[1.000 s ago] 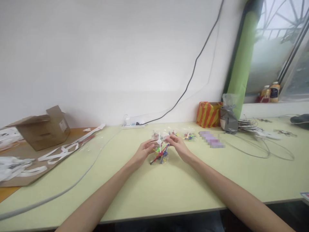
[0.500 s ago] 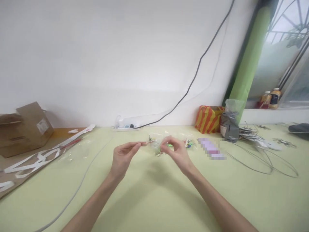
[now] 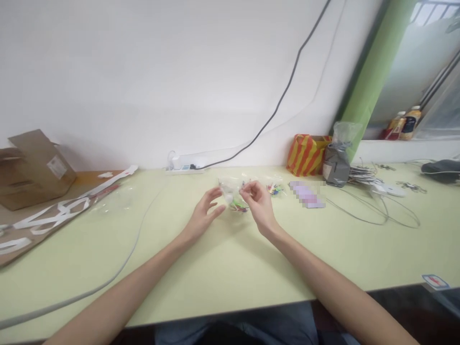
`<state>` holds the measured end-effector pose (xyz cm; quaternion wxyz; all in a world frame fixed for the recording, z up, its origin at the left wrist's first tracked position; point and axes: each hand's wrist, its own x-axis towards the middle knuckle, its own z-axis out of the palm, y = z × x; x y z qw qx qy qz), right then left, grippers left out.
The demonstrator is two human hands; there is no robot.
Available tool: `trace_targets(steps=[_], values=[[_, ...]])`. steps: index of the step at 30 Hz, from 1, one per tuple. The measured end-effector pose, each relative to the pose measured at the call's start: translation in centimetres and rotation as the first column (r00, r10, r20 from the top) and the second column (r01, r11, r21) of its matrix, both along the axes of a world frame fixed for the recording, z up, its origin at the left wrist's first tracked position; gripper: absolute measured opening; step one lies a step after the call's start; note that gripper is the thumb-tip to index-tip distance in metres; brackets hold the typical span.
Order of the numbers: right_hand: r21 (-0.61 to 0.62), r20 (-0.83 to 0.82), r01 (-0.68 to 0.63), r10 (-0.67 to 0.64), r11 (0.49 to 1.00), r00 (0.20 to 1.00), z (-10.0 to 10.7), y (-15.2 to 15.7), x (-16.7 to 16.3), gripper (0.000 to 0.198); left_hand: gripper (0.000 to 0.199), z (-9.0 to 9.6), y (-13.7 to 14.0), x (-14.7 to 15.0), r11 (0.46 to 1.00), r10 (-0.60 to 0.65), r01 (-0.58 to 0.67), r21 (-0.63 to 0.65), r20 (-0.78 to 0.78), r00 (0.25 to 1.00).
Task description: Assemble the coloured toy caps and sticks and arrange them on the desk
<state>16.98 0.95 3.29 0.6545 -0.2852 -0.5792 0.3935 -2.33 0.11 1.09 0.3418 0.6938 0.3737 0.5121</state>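
Note:
In the middle of the table is a clear plastic bag (image 3: 230, 184), with small colourful pieces (image 3: 238, 207) gathered at its bottom, too small to name. My right hand (image 3: 261, 206) pinches the bag's right side between thumb and fingers. On the bag's left, my left hand (image 3: 204, 215) has its thumb and fingers apart, with nothing visible between them. Just behind my right hand lies a second clear bag of colourful pieces (image 3: 275, 189), partly covered by that hand.
A pixelated purple item (image 3: 308, 193) lies to the right. Behind it stand a striped bag (image 3: 306, 155) and a grey bag (image 3: 336, 165). A power strip (image 3: 185, 169) rests by the wall; a cardboard box (image 3: 34, 170) and a grey cable (image 3: 125, 261) are on the left.
My left hand has gone from pinching a small thin piece to fingers apart. My right hand stays at the bag. The view has tilted down, showing the table's front edge.

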Motion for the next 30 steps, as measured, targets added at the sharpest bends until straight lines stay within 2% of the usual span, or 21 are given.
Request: trace_targets(steps=[2, 6, 7, 9, 12, 14, 16, 17, 19, 21, 24, 27, 29, 30], values=[[-0.069, 0.038, -0.049, 0.052, 0.996, 0.998, -0.1, -0.4, -0.1, 0.024, 0.055, 0.3, -0.1, 0.4, 1.0, -0.024, 0.023, 0.018, 0.077, 0.997], [-0.13, 0.078, -0.121, 0.131, 0.984, 0.988, 0.0, -1.2, -0.2, 0.031, 0.027, 1.4, -0.9, 0.6, 0.995, 0.077, -0.084, 0.061, 0.11, 0.991], [-0.126, 0.091, -0.118, 0.13, 0.985, 0.987, 0.0, -1.3, -0.2, 0.031, 0.026, 1.7, -1.1, 0.7, 0.992, 0.096, -0.105, 0.077, 0.107, 0.99], [-0.11, 0.144, -0.076, 0.091, 0.991, 0.985, 0.1, -1.3, 0.0, 0.029, 0.029, 2.3, -1.5, 0.7, 0.991, 0.097, -0.106, 0.083, 0.108, 0.989], [-0.07, 0.308, -0.01, 0.031, 0.998, 0.951, 0.1, -0.7, 0.7, 0.026, 0.031, 2.4, -1.8, 0.8, 0.998, 0.058, -0.06, 0.026, 0.082, 0.995], [-0.055, 0.416, -0.028, 0.048, 0.998, 0.908, 0.0, -0.3, 1.4, 0.021, 0.034, 2.2, -1.8, 1.0, 1.0, 0.026, -0.026, -0.005, 0.019, 0.999], [-0.077, 0.443, -0.073, 0.099, 0.994, 0.891, -0.1, 0.0, 2.1, 0.011, 0.038, 1.7, -1.6, 1.2, 1.0, 0.002, -0.002, -0.005, -0.051, 0.999], [-0.078, 0.471, -0.102, 0.127, 0.992, 0.873, -0.1, 0.1, 2.5, 0.013, 0.039, 1.4, -1.5, 1.3, 1.0, -0.01, 0.009, -0.01, -0.077, 0.997], [-0.066, 0.588, -0.138, 0.15, 0.988, 0.795, -0.2, 0.2, 3.2, 0.025, 0.037, 1.0, -1.3, 1.4, 0.998, -0.028, 0.023, -0.053, -0.11, 0.994], [-0.056, 0.697, -0.14, 0.139, 0.989, 0.704, -0.1, 0.3, 3.8, 0.028, 0.026, 0.9, -1.2, 1.5, 0.995, -0.032, 0.021, -0.095, -0.118, 0.993], [-0.042, 0.813, -0.156, 0.124, 0.987, 0.568, 0.4, 0.2, 4.4, 0.021, 0.046, 1.1, -1.2, 1.6, 0.993, -0.066, 0.053, -0.102, -0.136, 0.988], [0.125, 0.888, -0.239, -0.001, 0.963, 0.46, 1.0, -0.2, 4.6, 0.008, 0.03, 1.5, -1.2, 1.6, 0.995, -0.07, 0.089, 0.038, -0.343, 0.937], [0.213, 0.9, -0.334, -0.051, 0.918, 0.433, 1.3, -0.6, 4.4, 0.015, 0.023, 1.9, -1.3, 1.4, 0.965, 0.026, 0.118, 0.236, -0.531, 0.847], [0.213, 0.908, -0.379, -0.039, 0.901, 0.418, 1.3, -0.8, 4.2, 0.018, 0.021, 2.1, -1.4, 1.3, 0.934, 0.086, 0.146, 0.327, -0.601, 0.795]])
